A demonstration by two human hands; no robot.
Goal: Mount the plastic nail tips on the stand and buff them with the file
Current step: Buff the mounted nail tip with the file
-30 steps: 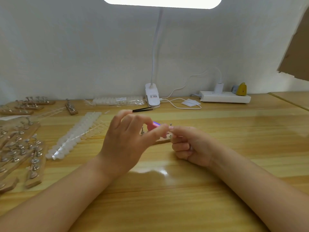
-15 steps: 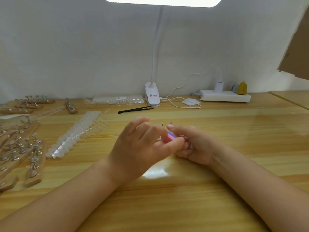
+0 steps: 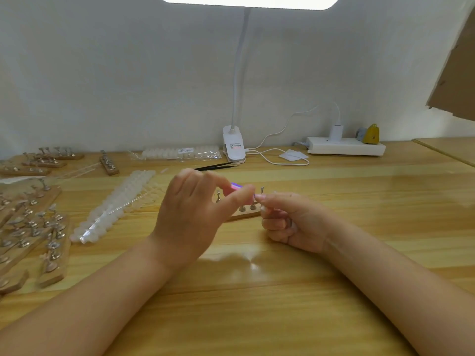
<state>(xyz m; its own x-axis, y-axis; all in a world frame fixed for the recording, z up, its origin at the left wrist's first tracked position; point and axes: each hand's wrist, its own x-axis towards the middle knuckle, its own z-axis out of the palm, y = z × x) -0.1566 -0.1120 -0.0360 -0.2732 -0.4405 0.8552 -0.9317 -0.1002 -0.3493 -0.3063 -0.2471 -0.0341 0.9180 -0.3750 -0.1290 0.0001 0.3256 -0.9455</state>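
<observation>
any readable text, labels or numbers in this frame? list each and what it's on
Nothing can be read as it stands.
Lamp clip base: a label with dark print and a red band, too blurred to read.
Clear bag of nail tips by the wall: a small white sticker, print too small to read.
Power strip, pink file, wooden stand: no marks visible.

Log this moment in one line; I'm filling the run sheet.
step: buffing | left hand: pinches pink file | right hand: pinches nail tip | stand: on table, behind hands
</observation>
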